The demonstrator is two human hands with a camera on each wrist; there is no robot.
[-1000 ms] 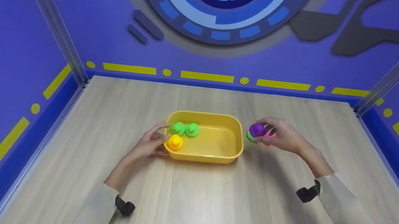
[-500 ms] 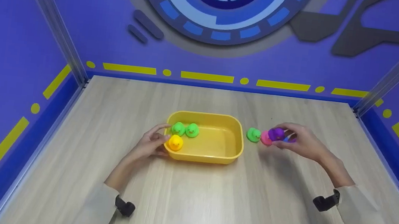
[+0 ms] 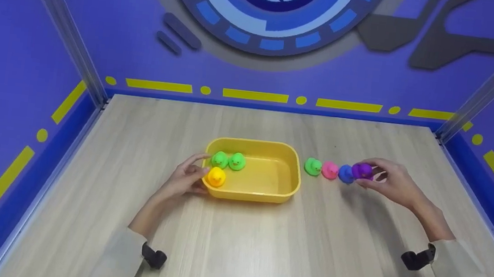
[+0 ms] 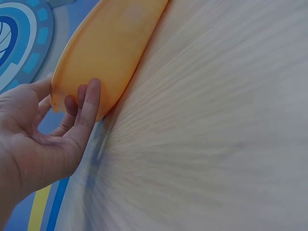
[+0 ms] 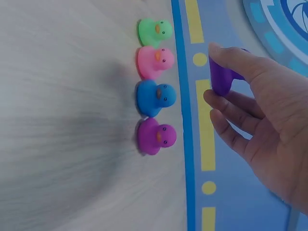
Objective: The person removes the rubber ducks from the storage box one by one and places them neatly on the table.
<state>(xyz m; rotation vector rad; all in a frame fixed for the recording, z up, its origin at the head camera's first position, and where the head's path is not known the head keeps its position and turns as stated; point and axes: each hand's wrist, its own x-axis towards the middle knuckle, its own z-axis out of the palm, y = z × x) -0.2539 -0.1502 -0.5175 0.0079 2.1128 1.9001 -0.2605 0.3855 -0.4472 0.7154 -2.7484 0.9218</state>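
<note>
My left hand (image 3: 184, 179) grips the left end of a yellow plastic basin (image 3: 263, 197), its fingers against the outer wall (image 4: 103, 57). Inside the basin's left part sit two green rubber ducks, one (image 3: 220, 159) beside the other (image 3: 237, 161), and a yellow duck (image 3: 216, 178). My right hand (image 3: 395, 182) pinches a dark purple rubber duck (image 3: 363, 170) above the table. Below it stands a row of ducks: green (image 3: 313, 166), pink (image 3: 330, 170), blue (image 3: 346, 173) and a lighter purple one (image 5: 156, 137), which the head view hides behind the held duck and hand.
The wooden table (image 3: 234, 253) carries the basin and the row, which runs rightward from near the basin's right end. Blue-purple panels (image 3: 254, 76) with yellow dashes wall in the back and sides.
My right hand has moved right along the row with the purple duck, uncovering the green, pink and blue ducks. The left hand and basin have stayed in place.
</note>
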